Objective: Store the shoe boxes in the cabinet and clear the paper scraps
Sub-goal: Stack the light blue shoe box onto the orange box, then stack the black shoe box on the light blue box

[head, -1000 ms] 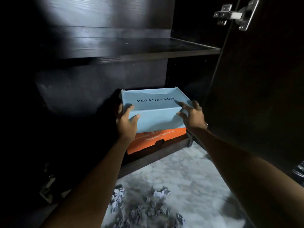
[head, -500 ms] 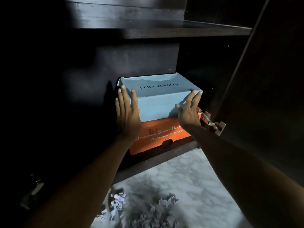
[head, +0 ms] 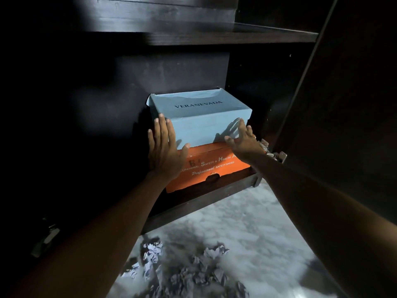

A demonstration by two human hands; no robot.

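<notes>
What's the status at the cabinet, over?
Left hand and right hand flat, fingers straight, against light blue shoe box. Box stacked on orange shoe box inside cabinet. Crumpled paper scraps on floor.

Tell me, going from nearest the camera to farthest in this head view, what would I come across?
Crumpled paper scraps on the marble floor → cabinet's bottom edge → orange shoe box with the blue shoe box stacked on it, left hand and right hand flat against them → cabinet's dark back wall.
</notes>
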